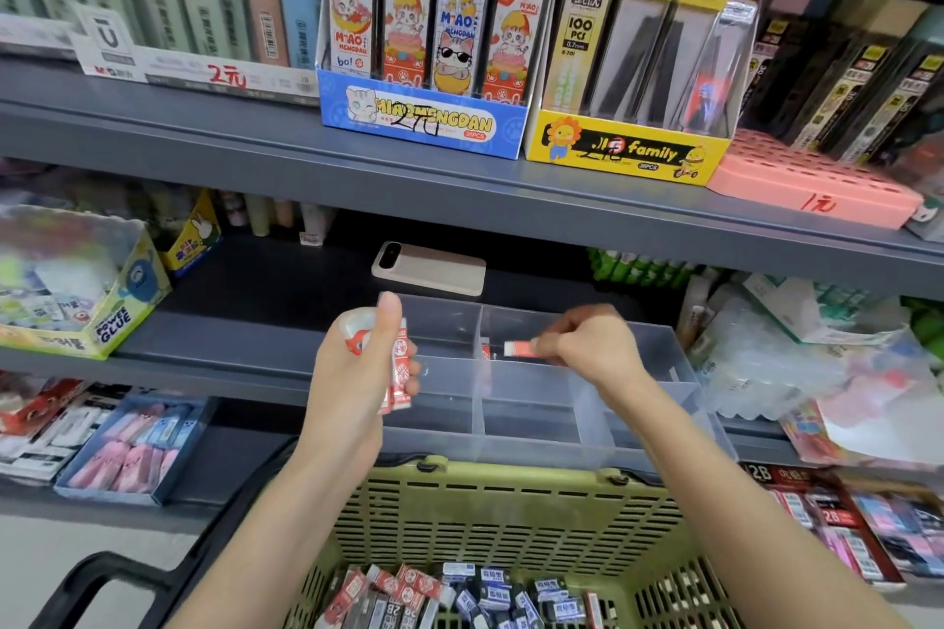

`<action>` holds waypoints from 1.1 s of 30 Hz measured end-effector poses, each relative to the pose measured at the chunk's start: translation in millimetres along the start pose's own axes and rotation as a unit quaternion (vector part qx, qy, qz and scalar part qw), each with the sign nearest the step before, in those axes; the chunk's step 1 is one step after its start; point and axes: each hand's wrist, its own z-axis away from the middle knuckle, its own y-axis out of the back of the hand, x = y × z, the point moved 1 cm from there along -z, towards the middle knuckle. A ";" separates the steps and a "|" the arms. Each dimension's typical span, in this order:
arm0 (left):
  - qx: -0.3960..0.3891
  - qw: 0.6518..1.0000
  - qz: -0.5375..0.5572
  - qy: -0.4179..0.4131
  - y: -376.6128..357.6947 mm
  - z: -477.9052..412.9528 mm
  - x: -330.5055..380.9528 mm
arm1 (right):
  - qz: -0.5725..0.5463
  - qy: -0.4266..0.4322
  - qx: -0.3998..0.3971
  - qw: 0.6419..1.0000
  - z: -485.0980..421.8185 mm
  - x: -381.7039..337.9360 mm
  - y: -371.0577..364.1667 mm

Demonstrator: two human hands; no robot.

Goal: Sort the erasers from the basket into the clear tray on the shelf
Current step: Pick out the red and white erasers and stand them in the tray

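Note:
A clear divided tray (659, 429) sits on the middle shelf, right above the green basket (511, 521). My left hand (357, 373) grips a small stack of red-and-white erasers (400, 368) at the tray's left edge, thumb up. My right hand (587, 342) pinches one red-and-white eraser (517, 348) over the tray's back middle compartment. A bit of another red eraser (486, 351) shows in that compartment. Several loose erasers (459, 598), red, blue and black wrapped, lie in the basket's bottom.
A phone (429, 268) lies on the shelf behind the tray. A glue box (76, 286) stands left, plastic-wrapped packs (776, 363) right. The shelf above carries lead refill boxes (424, 118). The basket's black handle (112, 577) hangs at lower left.

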 end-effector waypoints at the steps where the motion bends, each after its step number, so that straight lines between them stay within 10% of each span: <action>1: 0.000 1.000 0.000 -0.001 1.9 0.1 -0.8 | 0.074 -0.009 0.005 0.997 -5.4 -1.0 -3.2; 8: -0.004 1.000 0.024 0.019 5.6 -0.4 -1.7 | 0.272 -0.057 -0.084 0.957 -27.8 -11.2 -32.7; 20: -0.110 0.966 0.197 0.126 4.8 -3.4 -1.3 | 0.254 -0.003 -0.190 0.948 -22.2 -22.7 -23.4; 24: -0.154 0.946 0.246 0.143 8.7 -2.6 -0.5 | 0.043 0.145 -0.055 0.987 8.5 -37.3 -14.8; 33: -0.221 0.967 0.090 0.092 15.7 -0.6 2.6 | -0.140 0.172 -0.253 0.942 57.3 -68.9 -26.3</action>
